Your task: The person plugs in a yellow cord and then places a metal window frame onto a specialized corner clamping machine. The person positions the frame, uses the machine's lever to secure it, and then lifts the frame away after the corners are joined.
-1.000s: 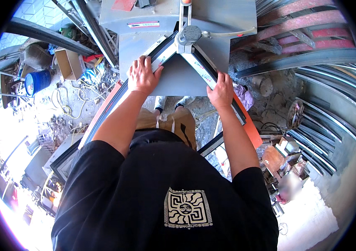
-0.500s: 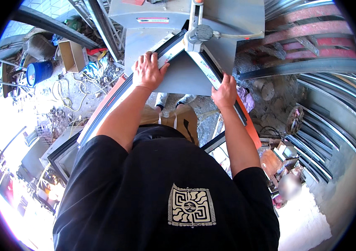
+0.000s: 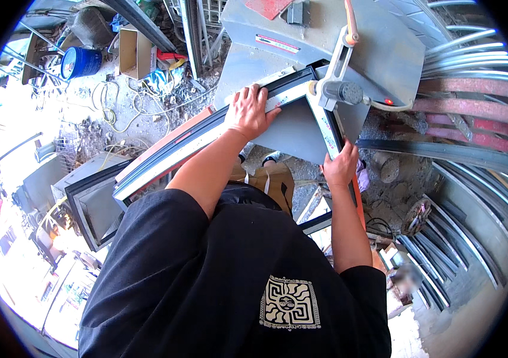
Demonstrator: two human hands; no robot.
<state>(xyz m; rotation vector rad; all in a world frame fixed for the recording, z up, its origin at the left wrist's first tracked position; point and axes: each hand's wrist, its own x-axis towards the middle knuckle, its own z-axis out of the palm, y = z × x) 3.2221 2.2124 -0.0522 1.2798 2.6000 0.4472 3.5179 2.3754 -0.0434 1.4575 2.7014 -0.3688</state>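
Observation:
A metal window frame corner is made up of a left bar (image 3: 191, 150) and a right bar (image 3: 324, 125), meeting in a V on a grey machine (image 3: 290, 128). Over the corner, a clamp arm (image 3: 338, 56) ends in a round dark knob (image 3: 342, 92); whether it presses on the frame I cannot tell. My left hand (image 3: 251, 112) grips the left bar near the corner, fingers over its outer edge and thumb on the inner side. Lower on the right bar, my right hand (image 3: 342, 166) is closed around its end part.
An orange bar (image 3: 359, 200) runs beyond my right hand. Long metal profiles (image 3: 457, 238) and red beams (image 3: 474, 113) lie at the right. A blue bucket (image 3: 81, 62), a cardboard box (image 3: 136, 52) and a loose hose (image 3: 108, 107) are on the floor at the left.
My view has turned, so the machine and frame sit tilted and farther right in the picture. Both hands still hold the bars.

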